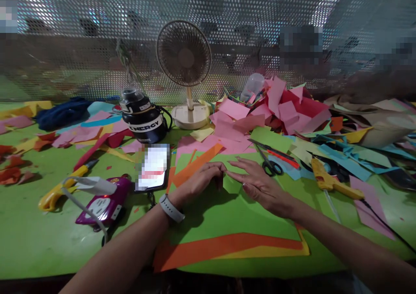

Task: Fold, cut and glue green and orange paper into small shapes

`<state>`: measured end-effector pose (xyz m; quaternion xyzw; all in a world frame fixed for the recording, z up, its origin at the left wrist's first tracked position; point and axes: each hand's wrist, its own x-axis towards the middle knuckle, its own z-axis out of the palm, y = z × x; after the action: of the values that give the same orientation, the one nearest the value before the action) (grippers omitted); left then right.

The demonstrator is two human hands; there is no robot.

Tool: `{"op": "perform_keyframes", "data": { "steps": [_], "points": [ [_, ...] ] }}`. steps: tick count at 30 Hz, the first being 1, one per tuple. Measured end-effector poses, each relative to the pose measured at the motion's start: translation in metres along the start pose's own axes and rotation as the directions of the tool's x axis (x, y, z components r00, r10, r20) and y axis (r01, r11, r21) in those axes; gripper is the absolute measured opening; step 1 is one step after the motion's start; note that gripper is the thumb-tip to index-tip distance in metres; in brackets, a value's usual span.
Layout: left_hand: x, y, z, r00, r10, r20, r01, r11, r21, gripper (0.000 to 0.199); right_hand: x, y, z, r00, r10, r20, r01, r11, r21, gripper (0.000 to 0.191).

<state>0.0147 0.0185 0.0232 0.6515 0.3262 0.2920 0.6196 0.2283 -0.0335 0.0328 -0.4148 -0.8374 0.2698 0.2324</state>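
Observation:
My left hand, with a grey watch band on the wrist, hovers over a green sheet of paper with its fingers curled inward. What its fingertips hold, if anything, is hidden. Beside it my right hand is stretched out flat, its fingers extended and an index fingertip meeting the left fingers. Nothing shows in the right hand. Under the green sheet lie orange paper and yellow paper. An orange strip lies just beyond my left hand. Dark-handled scissors rest past my right hand.
Left of the sheets are a phone, a purple device and a yellow-handled cutter. A black bottle and a fan stand behind. To the right are a yellow glue gun and pink paper scraps.

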Motion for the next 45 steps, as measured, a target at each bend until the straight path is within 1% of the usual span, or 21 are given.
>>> {"op": "perform_keyframes", "data": {
  "steps": [6, 14, 19, 23, 25, 28, 30, 32, 35, 38, 42, 45],
  "points": [
    [0.0, -0.001, -0.001, 1.0, 0.003, 0.007, -0.003, 1.0, 0.006, 0.013, 0.001, 0.001, 0.002, 1.0, -0.028, 0.003, 0.028, 0.997, -0.066, 0.056],
    [0.001, -0.005, -0.001, 0.999, -0.035, 0.024, 0.035, 0.999, -0.016, 0.013, 0.002, 0.0, 0.002, 0.997, -0.079, 0.019, 0.081, 0.984, -0.161, 0.057],
    [0.002, -0.007, -0.002, 0.998, -0.019, 0.052, 0.019, 1.0, -0.006, 0.014, 0.002, 0.001, 0.001, 0.996, -0.093, 0.007, 0.093, 0.987, -0.132, 0.052],
    [0.002, -0.011, -0.003, 0.998, -0.003, 0.057, 0.003, 1.0, -0.004, 0.014, 0.004, 0.001, -0.001, 0.991, -0.123, -0.052, 0.118, 0.989, -0.085, 0.047],
    [0.002, -0.014, -0.005, 0.998, -0.012, 0.06, 0.012, 1.0, -0.005, 0.014, 0.005, 0.0, -0.002, 0.989, -0.113, -0.097, 0.105, 0.991, -0.087, 0.045],
    [0.003, -0.017, -0.007, 0.994, 0.011, 0.107, -0.008, 0.999, -0.034, 0.016, 0.008, -0.001, -0.003, 0.988, -0.052, -0.147, 0.039, 0.995, -0.094, 0.045],
    [0.004, -0.017, -0.009, 0.989, 0.049, 0.138, -0.042, 0.998, -0.052, 0.016, 0.01, -0.002, -0.003, 0.988, -0.007, -0.151, -0.007, 0.996, -0.092, 0.046],
    [0.004, -0.015, -0.009, 0.987, 0.05, 0.15, -0.041, 0.997, -0.061, 0.014, 0.012, -0.003, -0.003, 0.988, 0.019, -0.154, -0.033, 0.996, -0.089, 0.045],
    [0.003, -0.012, -0.008, 0.99, -0.002, 0.142, 0.013, 0.997, -0.078, 0.013, 0.015, -0.004, -0.003, 0.986, 0.027, -0.165, -0.041, 0.995, -0.086, 0.043],
    [0.002, -0.01, -0.006, 0.991, -0.039, 0.131, 0.047, 0.997, -0.057, 0.012, 0.017, -0.004, -0.003, 0.986, 0.039, -0.165, -0.053, 0.995, -0.082, 0.041],
    [0.002, -0.009, -0.005, 0.99, -0.048, 0.129, 0.05, 0.999, -0.011, 0.012, 0.018, -0.005, -0.002, 0.986, 0.045, -0.162, -0.055, 0.997, -0.056, 0.04],
    [0.001, -0.008, -0.005, 0.991, -0.036, 0.132, 0.039, 0.999, -0.014, 0.013, 0.018, -0.005, -0.001, 0.986, 0.058, -0.159, -0.065, 0.997, -0.04, 0.04]
  ]
}}
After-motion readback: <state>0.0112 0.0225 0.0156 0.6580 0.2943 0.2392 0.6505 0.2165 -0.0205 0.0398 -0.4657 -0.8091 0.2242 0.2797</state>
